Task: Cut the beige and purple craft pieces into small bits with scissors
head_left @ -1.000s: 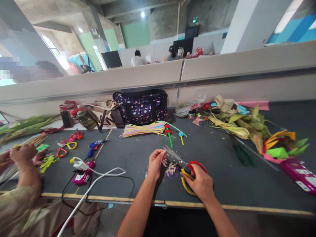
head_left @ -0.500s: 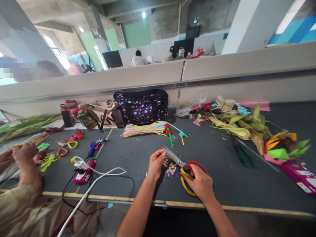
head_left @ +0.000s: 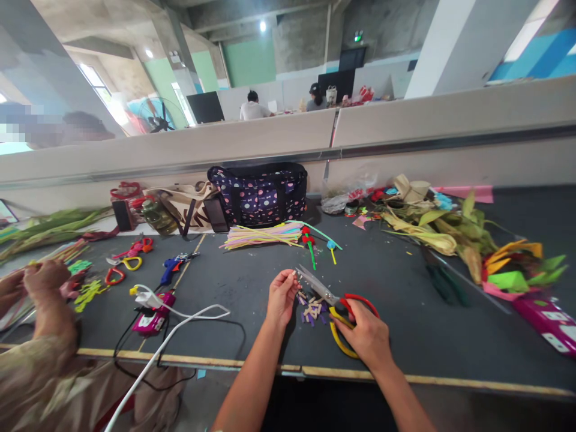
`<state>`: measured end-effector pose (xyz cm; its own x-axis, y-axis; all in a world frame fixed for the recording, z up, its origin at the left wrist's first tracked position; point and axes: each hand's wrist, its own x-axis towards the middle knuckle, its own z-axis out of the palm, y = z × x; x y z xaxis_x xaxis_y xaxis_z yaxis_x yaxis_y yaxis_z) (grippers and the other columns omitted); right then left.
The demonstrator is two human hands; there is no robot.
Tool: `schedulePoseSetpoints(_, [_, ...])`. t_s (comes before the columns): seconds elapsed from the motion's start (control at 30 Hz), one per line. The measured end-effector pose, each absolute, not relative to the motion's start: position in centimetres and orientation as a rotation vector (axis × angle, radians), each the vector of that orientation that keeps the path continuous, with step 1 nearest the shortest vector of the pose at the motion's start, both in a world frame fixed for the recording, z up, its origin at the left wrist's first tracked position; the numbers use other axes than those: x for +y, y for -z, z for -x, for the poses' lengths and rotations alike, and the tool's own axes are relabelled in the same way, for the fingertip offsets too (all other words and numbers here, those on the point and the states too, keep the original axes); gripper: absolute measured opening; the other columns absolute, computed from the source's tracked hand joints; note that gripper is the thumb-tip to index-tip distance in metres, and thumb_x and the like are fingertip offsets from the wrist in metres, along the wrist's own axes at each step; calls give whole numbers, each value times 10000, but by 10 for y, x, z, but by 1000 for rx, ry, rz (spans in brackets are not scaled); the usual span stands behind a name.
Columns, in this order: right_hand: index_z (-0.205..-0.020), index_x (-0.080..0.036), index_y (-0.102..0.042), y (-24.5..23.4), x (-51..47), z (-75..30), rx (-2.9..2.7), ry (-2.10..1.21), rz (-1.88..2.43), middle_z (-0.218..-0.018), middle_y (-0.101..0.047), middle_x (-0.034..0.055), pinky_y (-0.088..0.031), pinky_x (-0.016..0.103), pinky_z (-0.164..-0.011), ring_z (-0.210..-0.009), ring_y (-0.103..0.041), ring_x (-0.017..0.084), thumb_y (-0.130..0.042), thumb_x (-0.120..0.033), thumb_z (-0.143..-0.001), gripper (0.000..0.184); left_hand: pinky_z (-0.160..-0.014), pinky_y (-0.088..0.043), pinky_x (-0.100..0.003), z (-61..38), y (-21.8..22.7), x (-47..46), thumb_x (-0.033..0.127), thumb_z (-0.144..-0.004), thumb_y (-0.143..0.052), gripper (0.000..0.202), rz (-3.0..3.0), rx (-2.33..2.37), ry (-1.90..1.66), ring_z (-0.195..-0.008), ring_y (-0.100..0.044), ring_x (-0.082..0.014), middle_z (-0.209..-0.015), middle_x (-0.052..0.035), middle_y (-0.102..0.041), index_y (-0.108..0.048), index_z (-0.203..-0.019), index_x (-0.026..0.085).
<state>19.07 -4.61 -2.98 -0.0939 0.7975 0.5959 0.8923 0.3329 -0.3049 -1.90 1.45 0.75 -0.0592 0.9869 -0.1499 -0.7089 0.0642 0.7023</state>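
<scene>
My left hand [head_left: 281, 297] is closed in a pinch, with a small pale piece [head_left: 294, 273] showing at the fingertips. My right hand [head_left: 366, 333] grips a pair of scissors [head_left: 321, 289] by its red and yellow handles. The blades point up and left, their tips close beside my left fingertips. Below the blades lies a small pile of cut bits [head_left: 312, 311], beige and purple, on the dark tabletop. Beyond my hands lie a red flower on a green stem [head_left: 308, 240] and a blue flower on a yellow stem [head_left: 332, 247].
A bundle of pastel strips [head_left: 263, 236] lies before a patterned bag [head_left: 265, 195]. To the left are a blue glue gun [head_left: 171, 270], a purple power strip [head_left: 153, 315] with a white cable, and a co-worker's hand [head_left: 47, 279]. Dried husks [head_left: 470, 246] and dark-handled pliers [head_left: 445, 282] lie right.
My left hand has drawn slightly left, away from the scissor blades, and the pale piece now shows at its fingertips. My right hand and the scissors have hardly moved.
</scene>
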Motion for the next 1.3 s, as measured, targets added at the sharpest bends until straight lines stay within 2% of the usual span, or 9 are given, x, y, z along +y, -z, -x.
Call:
schedulePoseSetpoints(0.27, [-1080, -159, -605, 28, -46, -190, -1904, 161, 1483, -826, -687, 60, -466, 235, -621, -668, -638, 141, -477, -574, -869, 482, -616, -491, -182, 16, -9, 12, 245, -611, -832, 312, -523, 776, -1449, -589, -587, -66, -732, -16, -666, -701, -870, 130])
schedulePoseSetpoints(0.57, [-1093, -170, -599, 29, -46, -190, -1907, 119, 1494, -833, -686, 59, -470, 236, -629, -648, -631, 138, -493, -564, -864, 468, -613, -482, -224, 11, -10, 8, 285, -600, -826, 262, -637, 874, -1413, -583, -581, -96, -682, -16, -655, -697, -774, 136])
schedulePoseSetpoints(0.97, [-1041, -144, -610, 25, -47, -188, -1853, 235, 1480, -793, -681, 45, -451, 219, -613, -626, -626, 124, -496, -589, -861, 493, -578, -465, -202, 14, -14, 9, 245, -585, -828, 247, -548, 860, -1440, -559, -561, -75, -683, -5, -649, -698, -763, 133])
schedulePoseSetpoints(1.3, [-1031, -163, -632, 25, -48, -190, -1916, 154, 1434, -716, -661, 25, -451, 219, -597, -582, -599, 116, -519, -597, -841, 488, -565, -469, -197, 14, -13, 10, 238, -550, -841, 276, -517, 868, -1441, -529, -562, -74, -638, 5, -640, -689, -756, 134])
